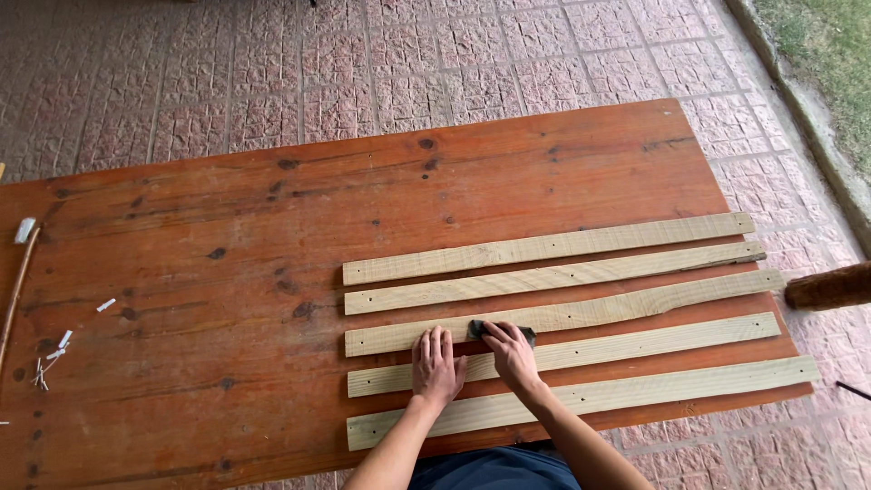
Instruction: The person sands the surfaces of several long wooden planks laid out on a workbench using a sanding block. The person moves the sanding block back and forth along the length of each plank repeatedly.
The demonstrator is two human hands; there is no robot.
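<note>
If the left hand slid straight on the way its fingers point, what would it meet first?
The left hand lies flat, fingers pointing away across the slats. Its fingertips are already on the third slat; next beyond would likely be the second slat.

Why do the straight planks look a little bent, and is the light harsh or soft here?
Head view: the wide lens bows the slats and the table edges toward the frame borders; the light is soft and even, with faint shadows under the left hand and right hand, no glare on the wood; the brown thing at the right edge is slightly blurred.
</note>
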